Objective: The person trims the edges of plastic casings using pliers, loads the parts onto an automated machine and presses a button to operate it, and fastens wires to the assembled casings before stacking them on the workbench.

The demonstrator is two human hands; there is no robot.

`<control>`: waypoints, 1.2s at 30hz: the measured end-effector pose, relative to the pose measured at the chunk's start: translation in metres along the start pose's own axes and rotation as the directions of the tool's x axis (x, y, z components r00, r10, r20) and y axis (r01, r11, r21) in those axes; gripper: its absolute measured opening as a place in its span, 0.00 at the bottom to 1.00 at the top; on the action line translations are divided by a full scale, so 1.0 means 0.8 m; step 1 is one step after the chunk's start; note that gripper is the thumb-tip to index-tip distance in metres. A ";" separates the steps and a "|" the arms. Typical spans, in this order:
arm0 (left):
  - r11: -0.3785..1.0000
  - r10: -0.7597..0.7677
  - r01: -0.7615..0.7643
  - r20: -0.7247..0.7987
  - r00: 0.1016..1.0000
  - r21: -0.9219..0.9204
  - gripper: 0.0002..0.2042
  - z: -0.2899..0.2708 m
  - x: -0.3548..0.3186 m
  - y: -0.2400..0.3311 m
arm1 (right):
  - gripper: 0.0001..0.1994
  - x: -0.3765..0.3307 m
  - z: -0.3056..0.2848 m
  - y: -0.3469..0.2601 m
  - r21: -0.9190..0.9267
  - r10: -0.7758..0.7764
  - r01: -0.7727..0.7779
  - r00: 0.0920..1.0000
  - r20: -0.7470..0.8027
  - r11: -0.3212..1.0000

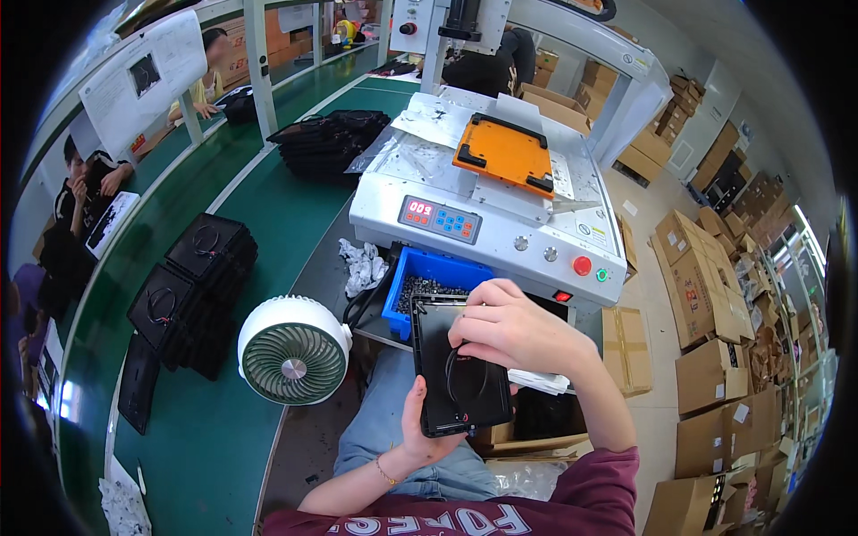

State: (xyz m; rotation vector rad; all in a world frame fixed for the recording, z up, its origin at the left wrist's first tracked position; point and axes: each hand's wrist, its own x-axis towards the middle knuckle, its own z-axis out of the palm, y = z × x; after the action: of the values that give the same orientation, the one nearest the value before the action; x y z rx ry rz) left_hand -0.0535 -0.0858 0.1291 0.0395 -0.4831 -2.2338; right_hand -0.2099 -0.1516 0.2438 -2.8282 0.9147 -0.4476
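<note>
Person seated at the bench, black flat panel [460, 366] held over the lap, tilted up toward the face, likely so the inner side with the thin looped wire [466, 380] can be seen and worked. Left hand [418, 427] cradles the panel from below at its lower left corner, thumb lying along the left edge, fingers wrapped behind and clamped on it. Right hand [509, 326] comes over the top edge, fingers curled together and pressing on the panel's upper part; fingertips are mostly hidden under the knuckles, so I cannot tell if they pinch anything small.

Blue bin [435, 268] of small dark parts sits just beyond the panel, within easy reach, right in front of the white machine [500, 237] with the orange fixture plate [505, 154] on top. White desk fan [293, 350] stands to the person's left, facing the seat. 2 or more stacks of black panels [192, 295] lie on the green belt [268, 223].

Hidden: panel's far corner behind the right hand, bin contents too small to identify, wire ends unclear. Other people at the far left are cut off by the rim.
</note>
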 end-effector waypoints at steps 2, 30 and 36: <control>1.000 0.011 -0.010 -0.032 0.999 0.026 0.37 0.000 0.002 -0.002 | 0.06 0.004 -0.019 -0.012 -0.074 -0.022 0.023 1.000 0.014 0.997; 0.819 0.451 -0.473 0.144 0.881 0.326 0.47 0.024 0.005 0.054 | 0.22 -0.084 0.055 -0.112 0.468 0.481 -0.317 0.829 -0.286 0.825; 0.702 0.469 -0.444 0.108 0.877 0.557 0.47 0.023 0.005 0.046 | 0.10 -0.062 0.101 -0.105 0.588 0.529 -0.283 0.794 -0.299 0.758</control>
State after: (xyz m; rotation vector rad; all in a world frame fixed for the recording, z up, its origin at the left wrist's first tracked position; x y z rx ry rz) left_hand -0.0326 -0.1046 0.1597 0.2511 -1.0103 -1.5286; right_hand -0.1760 -0.0514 0.1734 -1.9700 1.2405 -1.1203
